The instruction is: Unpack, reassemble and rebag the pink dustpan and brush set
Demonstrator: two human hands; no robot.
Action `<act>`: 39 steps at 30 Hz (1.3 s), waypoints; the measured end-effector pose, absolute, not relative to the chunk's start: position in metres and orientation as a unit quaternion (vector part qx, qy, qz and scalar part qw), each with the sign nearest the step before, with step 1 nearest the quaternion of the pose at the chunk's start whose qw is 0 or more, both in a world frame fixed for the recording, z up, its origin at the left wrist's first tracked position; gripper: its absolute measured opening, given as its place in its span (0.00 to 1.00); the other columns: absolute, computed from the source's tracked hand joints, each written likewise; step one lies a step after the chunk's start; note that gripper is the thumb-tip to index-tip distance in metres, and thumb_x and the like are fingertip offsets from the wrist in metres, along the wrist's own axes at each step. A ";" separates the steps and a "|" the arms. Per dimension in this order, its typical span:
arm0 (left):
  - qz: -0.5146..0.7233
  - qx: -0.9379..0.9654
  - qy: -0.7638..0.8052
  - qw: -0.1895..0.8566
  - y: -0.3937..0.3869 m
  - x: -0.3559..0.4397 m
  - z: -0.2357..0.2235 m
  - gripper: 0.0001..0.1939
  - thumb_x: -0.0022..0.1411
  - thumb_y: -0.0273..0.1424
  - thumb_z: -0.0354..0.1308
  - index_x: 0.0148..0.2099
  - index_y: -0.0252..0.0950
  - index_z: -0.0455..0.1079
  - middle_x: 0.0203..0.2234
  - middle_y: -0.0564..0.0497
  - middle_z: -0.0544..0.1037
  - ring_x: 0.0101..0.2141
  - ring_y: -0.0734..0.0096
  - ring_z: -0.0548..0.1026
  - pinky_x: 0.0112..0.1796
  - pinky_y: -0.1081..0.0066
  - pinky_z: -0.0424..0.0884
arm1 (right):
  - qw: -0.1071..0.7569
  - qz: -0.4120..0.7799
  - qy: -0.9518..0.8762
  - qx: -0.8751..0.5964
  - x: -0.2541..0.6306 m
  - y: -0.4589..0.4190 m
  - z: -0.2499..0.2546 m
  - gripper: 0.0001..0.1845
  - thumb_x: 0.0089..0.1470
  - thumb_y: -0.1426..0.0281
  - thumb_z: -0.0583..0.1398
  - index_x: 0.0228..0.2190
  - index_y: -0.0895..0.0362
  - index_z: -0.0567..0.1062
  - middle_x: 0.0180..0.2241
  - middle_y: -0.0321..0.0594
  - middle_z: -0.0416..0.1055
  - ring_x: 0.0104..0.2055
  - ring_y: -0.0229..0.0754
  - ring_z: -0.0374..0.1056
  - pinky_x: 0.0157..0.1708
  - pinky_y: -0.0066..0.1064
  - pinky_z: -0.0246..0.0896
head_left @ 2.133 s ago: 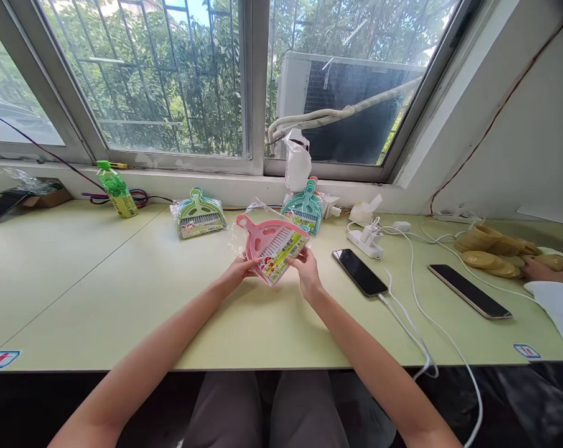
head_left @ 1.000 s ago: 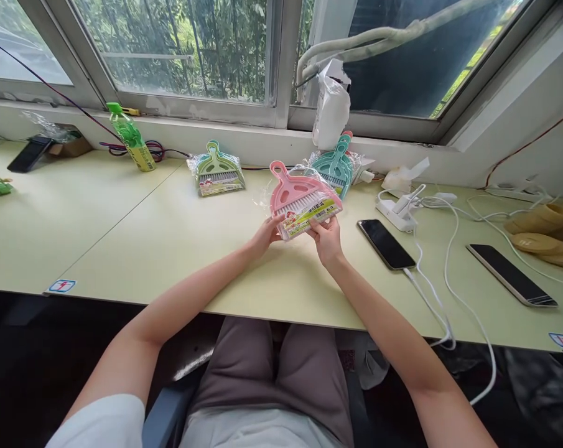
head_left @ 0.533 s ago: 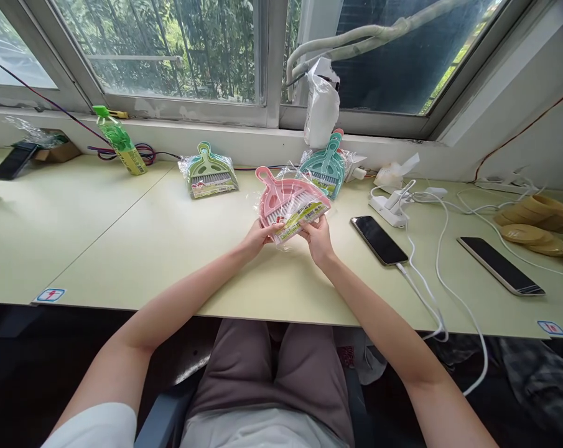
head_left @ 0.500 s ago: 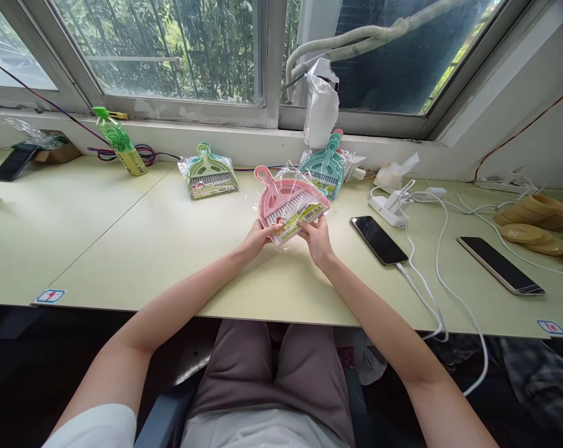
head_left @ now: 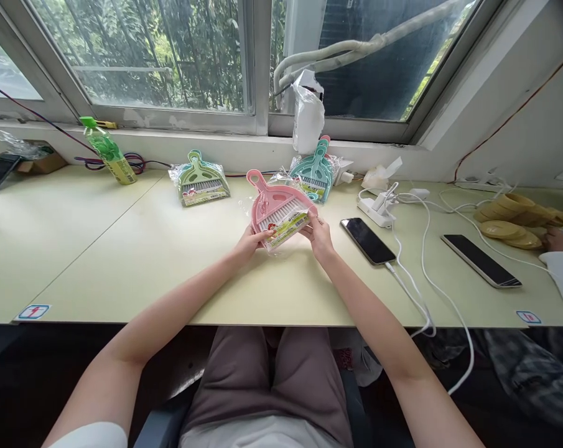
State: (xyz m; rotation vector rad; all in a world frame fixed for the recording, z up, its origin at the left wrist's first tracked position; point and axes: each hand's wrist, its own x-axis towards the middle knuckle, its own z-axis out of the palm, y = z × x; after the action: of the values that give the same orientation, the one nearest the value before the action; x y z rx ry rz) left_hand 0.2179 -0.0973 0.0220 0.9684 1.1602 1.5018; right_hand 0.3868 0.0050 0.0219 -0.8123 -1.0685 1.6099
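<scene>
Between my two hands is a pink dustpan and brush set (head_left: pixel 281 208) in clear plastic wrap, tilted, with white bristles and a yellow-green label. My left hand (head_left: pixel 249 242) grips its lower left corner, thumb on the front. On the other side my right hand (head_left: pixel 317 235) is closed on the right edge near the label. Just behind stands a teal dustpan and brush set (head_left: pixel 315 171), partly covered by the pink one. A green dustpan and brush set (head_left: pixel 203 180), wrapped too, rests farther left near the wall.
A green-capped bottle (head_left: pixel 107 152) leans by coiled wires on the left. To the right are a charging phone (head_left: pixel 367 241), a white power strip (head_left: pixel 376 210), loose cables, a second phone (head_left: pixel 481 260) and yellow tape rolls (head_left: pixel 509 214). Another person's hand (head_left: pixel 561 239) shows at the right edge.
The view has shifted slightly. My right hand has slid up the pink set's right edge, while my left hand keeps its grip. Another person's hand and white sleeve have appeared at the right.
</scene>
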 end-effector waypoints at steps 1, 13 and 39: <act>0.614 0.403 0.477 0.483 -0.097 0.217 0.022 0.30 0.43 0.36 0.69 0.50 0.35 0.70 0.41 0.45 0.79 0.39 0.61 0.77 0.35 0.68 0.72 | 0.501 0.664 -0.441 -0.336 0.386 0.005 0.022 0.19 0.44 0.55 0.67 0.33 0.56 0.74 0.31 0.38 0.76 0.33 0.42 0.74 0.38 0.36 0.74; 0.629 0.377 0.464 0.498 -0.100 0.216 0.030 0.29 0.42 0.33 0.70 0.49 0.34 0.71 0.43 0.44 0.79 0.42 0.58 0.77 0.37 0.67 0.73 | 0.472 0.717 -0.457 -0.234 0.379 -0.005 0.031 0.18 0.46 0.61 0.65 0.38 0.53 0.73 0.38 0.35 0.77 0.41 0.41 0.74 0.45 0.35 0.72; 0.577 0.412 0.463 0.531 -0.099 0.211 0.035 0.37 0.51 0.36 0.66 0.61 0.39 0.60 0.52 0.42 0.73 0.45 0.60 0.76 0.37 0.69 0.74 | 0.503 0.732 -0.362 -0.285 0.374 -0.020 0.025 0.15 0.41 0.78 0.64 0.35 0.56 0.73 0.37 0.36 0.78 0.43 0.41 0.74 0.49 0.34 0.70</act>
State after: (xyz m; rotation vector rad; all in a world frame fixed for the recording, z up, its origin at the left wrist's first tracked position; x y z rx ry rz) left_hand 0.2110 -0.0989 0.0350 0.9830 1.1056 1.3773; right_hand 0.3738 -0.0197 0.0249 -0.6884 -0.8747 1.7673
